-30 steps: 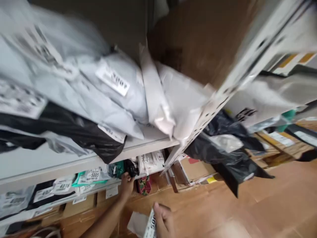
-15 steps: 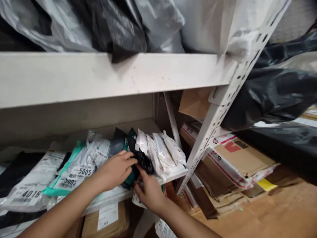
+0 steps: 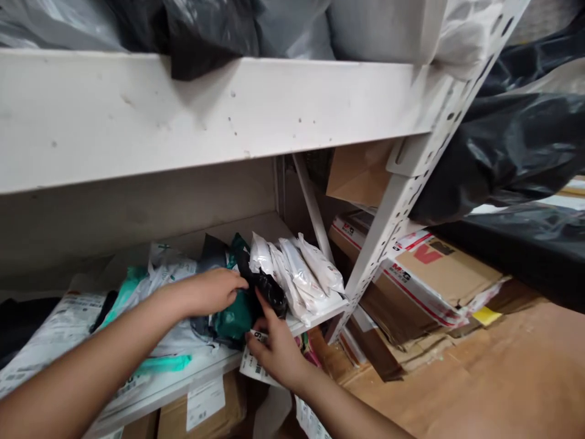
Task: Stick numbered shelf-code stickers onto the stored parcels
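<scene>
My left hand [image 3: 211, 294] is closed, its fingertips pinched at the edge of a black plastic parcel [image 3: 273, 294] among the bagged parcels on the shelf. My right hand [image 3: 280, 350] comes from below with its index finger stretched against that same black parcel and its thumb apart, beside a hanging white label [image 3: 253, 364]. A dark green parcel [image 3: 232, 318] lies just under my left hand. Several slim white parcels [image 3: 301, 274] lean together on the right. Left of my hands are grey and teal parcels, partly covered by my left forearm.
Above my hands runs a thick white shelf beam [image 3: 219, 116]. A perforated white upright [image 3: 388, 225] stands on the right, with flattened cardboard boxes [image 3: 425, 280] and a black plastic-wrapped bundle [image 3: 507, 158] beyond it. A labelled carton [image 3: 235, 402] sits below the shelf.
The view has shifted slightly. My left hand has moved a little left, and more of the dark green parcel shows beside the black one. The numbered labels at left are now mostly covered by my forearm.
</scene>
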Demonstrator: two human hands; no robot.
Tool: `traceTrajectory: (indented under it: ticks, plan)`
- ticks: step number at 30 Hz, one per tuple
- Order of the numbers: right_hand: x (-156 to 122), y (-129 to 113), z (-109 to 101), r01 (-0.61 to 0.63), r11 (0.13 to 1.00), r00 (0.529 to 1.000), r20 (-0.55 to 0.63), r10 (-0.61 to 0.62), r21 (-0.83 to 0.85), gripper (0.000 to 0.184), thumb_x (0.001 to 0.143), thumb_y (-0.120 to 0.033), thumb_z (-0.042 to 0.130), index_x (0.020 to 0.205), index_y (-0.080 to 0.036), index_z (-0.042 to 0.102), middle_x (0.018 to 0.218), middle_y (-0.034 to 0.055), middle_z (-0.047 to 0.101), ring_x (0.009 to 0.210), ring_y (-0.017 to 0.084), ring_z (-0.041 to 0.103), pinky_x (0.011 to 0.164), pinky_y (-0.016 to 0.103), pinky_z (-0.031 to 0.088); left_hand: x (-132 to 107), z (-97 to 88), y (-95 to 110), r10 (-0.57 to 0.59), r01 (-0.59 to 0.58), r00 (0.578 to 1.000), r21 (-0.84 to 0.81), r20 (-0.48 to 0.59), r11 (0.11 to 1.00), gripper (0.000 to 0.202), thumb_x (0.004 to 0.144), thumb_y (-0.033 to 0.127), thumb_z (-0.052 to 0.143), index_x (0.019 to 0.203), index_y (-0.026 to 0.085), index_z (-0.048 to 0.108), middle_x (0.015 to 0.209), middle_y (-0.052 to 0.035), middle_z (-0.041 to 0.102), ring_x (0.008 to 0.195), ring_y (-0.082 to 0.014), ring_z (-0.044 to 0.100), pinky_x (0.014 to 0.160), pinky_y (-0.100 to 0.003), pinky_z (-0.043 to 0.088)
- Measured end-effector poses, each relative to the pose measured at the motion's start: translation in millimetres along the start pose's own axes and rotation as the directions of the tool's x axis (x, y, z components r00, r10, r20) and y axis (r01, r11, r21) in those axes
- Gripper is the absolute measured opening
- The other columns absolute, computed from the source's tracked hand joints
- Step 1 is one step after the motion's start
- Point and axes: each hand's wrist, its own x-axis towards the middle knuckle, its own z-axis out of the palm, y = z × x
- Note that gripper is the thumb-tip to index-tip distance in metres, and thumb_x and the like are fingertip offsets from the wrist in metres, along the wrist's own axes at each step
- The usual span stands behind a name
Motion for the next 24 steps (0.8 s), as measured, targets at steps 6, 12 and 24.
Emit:
traceTrajectory:
  ticks: [6, 12, 24]
  plan:
    - [-10, -11, 6, -0.016, 0.907, 0.989, -0.130, 0.077, 0.421, 0.033, 0.069, -0.021, 0.061, 0.102, -0.020, 0.058, 0.062, -0.0078, 0.047, 0.056, 0.009, 0.043, 0.055, 0.020, 0.036, 12, -15.1, -1, 0.111, -0.120, 0.990, 0.108, 0.088, 0.987, 0.060, 0.036, 0.008, 0.080, 0.090, 0.032, 0.074, 0.089, -0.0018, 0.070, 0.096, -0.0306, 0.058, 0.099, -0.049, 0.036]
    - [-8, -34, 16, -0.153, 0.671, 0.919, -0.145, 0.366, 0.726, 0.018, 0.064, -0.032, 0.072, 0.068, -0.015, 0.068, 0.056, -0.0038, 0.059, 0.051, 0.007, 0.045, 0.052, 0.020, 0.034, -2, -5.6, 1, 0.200, -0.205, 0.977, 0.068, 0.070, 0.976, 0.030, 0.060, 0.038, 0.075, 0.089, 0.029, 0.074, 0.084, -0.0037, 0.064, 0.092, -0.0271, 0.056, 0.100, -0.045, 0.033]
    - [17, -24, 50, -0.093, 0.326, 0.842, -0.100, 0.530, 0.941, 0.038, 0.048, -0.031, 0.088, 0.073, -0.015, 0.065, 0.056, 0.0014, 0.067, 0.059, 0.021, 0.066, 0.055, 0.031, 0.051, -2, -3.4, -9, 0.151, -0.145, 0.987, -0.088, 0.058, 0.985, 0.032, 0.083, 0.042, 0.052, 0.094, 0.017, 0.069, 0.095, -0.0075, 0.063, 0.086, -0.0208, 0.061, 0.075, -0.027, 0.045]
